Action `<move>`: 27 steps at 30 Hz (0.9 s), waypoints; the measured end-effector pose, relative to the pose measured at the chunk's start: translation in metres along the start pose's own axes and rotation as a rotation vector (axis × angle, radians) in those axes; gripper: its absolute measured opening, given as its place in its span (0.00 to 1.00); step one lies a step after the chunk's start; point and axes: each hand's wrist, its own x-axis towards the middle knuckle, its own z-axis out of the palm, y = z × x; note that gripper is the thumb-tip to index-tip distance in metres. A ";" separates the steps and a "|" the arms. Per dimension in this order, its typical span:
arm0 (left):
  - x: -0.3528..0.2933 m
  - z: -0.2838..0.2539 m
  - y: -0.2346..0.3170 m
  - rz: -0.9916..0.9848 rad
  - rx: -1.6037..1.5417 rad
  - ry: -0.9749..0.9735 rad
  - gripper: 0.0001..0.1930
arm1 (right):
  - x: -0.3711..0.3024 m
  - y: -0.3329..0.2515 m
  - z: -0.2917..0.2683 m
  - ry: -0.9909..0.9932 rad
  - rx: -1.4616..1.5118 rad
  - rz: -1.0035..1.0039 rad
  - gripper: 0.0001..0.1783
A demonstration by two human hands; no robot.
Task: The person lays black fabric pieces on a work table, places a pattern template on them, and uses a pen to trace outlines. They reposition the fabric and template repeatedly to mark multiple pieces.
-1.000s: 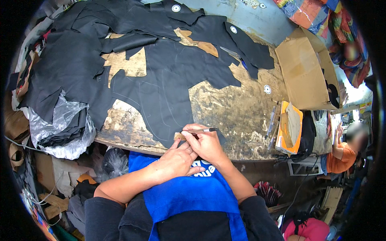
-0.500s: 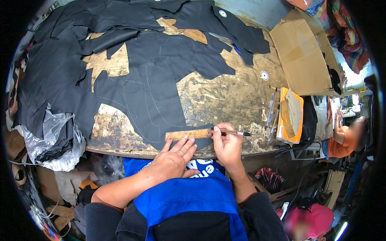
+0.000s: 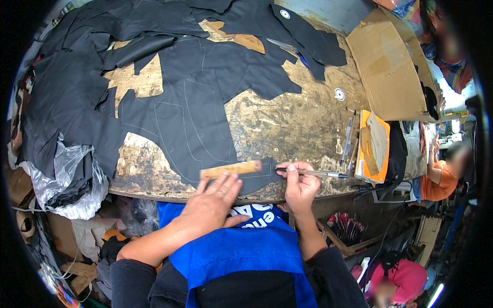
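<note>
A tan strip-shaped template lies over the black sheet material near the table's front edge, slightly tilted and blurred. The fingers of my left hand are stretched out over its lower edge, thumb apart, touching it without gripping. My right hand is closed around a pen, its dark end pointing left at the sheet's right tip. Thin pale outlines run across the sheet, including a narrow one beside the strip.
Scissors lie among black pieces at the back. On the right are pens, an orange-and-white pack and a cardboard box. Clear plastic hangs at the left edge. A person in orange sits at far right.
The strip has shifted left with my left hand and tilted, uncovering a pale outline. My right hand has moved slightly right, and its pen now points left instead of right.
</note>
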 end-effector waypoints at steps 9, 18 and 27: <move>-0.057 -0.026 -0.033 -0.361 -0.036 0.240 0.39 | 0.001 0.013 0.006 -0.178 -0.318 -0.363 0.04; -0.052 -0.016 -0.059 -0.417 -0.209 0.704 0.20 | 0.004 0.011 0.013 -0.188 -0.434 -0.477 0.06; -0.053 -0.012 -0.077 -0.395 -0.182 0.826 0.19 | 0.001 0.018 0.007 -0.098 -0.324 -0.330 0.02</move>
